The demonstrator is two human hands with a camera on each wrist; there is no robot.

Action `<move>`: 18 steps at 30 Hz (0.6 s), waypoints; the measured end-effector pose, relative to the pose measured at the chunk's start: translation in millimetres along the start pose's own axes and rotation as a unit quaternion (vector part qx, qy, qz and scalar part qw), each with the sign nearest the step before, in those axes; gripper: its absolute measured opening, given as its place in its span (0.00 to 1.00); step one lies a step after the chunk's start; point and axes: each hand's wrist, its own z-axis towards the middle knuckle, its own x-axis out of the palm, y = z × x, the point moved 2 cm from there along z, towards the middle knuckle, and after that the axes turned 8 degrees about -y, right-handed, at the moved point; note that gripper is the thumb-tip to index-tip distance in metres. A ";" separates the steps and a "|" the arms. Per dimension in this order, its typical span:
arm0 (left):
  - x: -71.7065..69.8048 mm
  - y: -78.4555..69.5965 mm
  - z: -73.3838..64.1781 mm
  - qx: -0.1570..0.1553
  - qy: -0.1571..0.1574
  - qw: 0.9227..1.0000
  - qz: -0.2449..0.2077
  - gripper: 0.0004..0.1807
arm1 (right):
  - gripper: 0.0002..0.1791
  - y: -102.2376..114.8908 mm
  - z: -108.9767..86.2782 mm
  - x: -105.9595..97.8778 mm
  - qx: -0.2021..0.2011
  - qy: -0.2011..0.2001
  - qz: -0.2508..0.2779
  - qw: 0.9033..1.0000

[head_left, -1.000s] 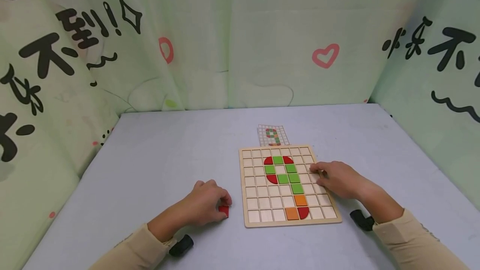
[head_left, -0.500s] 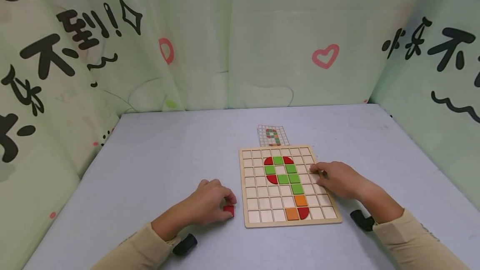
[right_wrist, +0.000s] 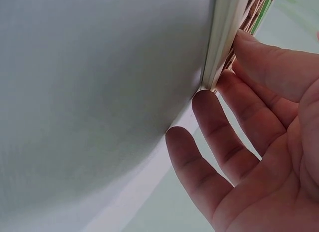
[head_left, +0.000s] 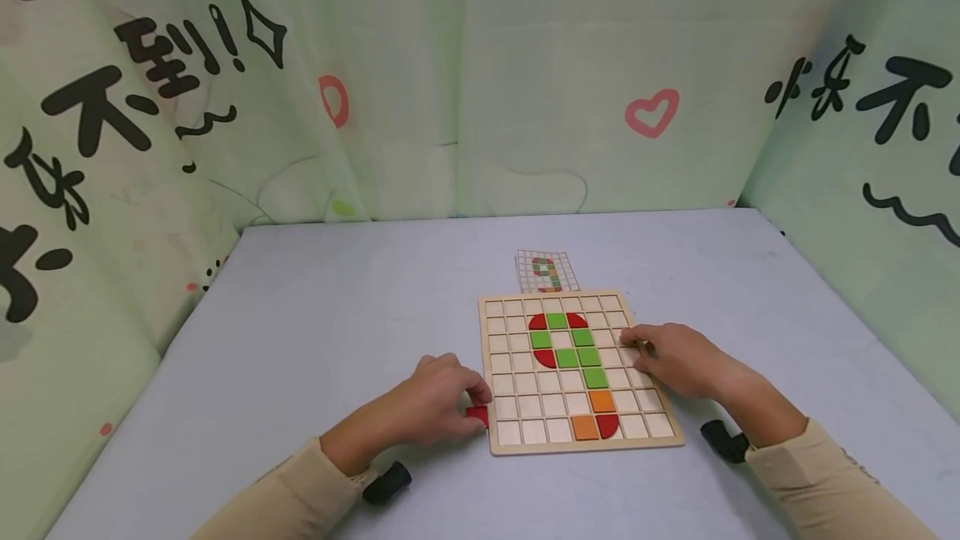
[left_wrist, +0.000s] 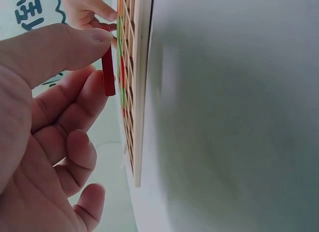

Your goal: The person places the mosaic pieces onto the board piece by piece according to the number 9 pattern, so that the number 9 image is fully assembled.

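Observation:
My left hand (head_left: 442, 402) pinches a small red tile (head_left: 477, 415) between thumb and fingers, at the left edge of a wooden grid board (head_left: 521, 382). Edge-on in the left wrist view, the thin red tile (left_wrist: 108, 75) is held above the table level, and its outline cannot be told. Green, red and orange tiles sit in the board's cells, forming a ring with a tail toward the lower right. On the board's right rim rests my right hand (head_left: 678, 358). The right wrist view shows its fingers (right_wrist: 212, 112) fairly straight, thumb tip touching the rim.
Behind the board lies a printed grid card (head_left: 546, 271) with a coloured pattern, its near end partly hidden by the board. A pale cloth covers the table (head_left: 337, 298). Curtains (head_left: 540, 107) with black lettering and hearts surround it on the back and sides.
My left hand has moved right with the red tile, from the table beside the board to the board's left edge. The right hand and the board have stayed put.

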 end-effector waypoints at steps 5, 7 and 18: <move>0.9 -4.6 5.2 0.013 0.001 1.000 -0.005 0.08 | 0.24 -0.2 -0.2 0.1 -0.001 -0.002 0.002 1.000; 1.2 -6.2 7.7 0.013 0.003 1.000 -0.007 0.08 | 0.24 -0.9 0.0 0.7 -0.001 -0.002 0.003 1.000; 0.3 -19.8 21.7 0.027 0.013 1.000 -0.002 0.08 | 0.24 -0.8 0.2 0.8 -0.002 -0.002 -0.002 1.000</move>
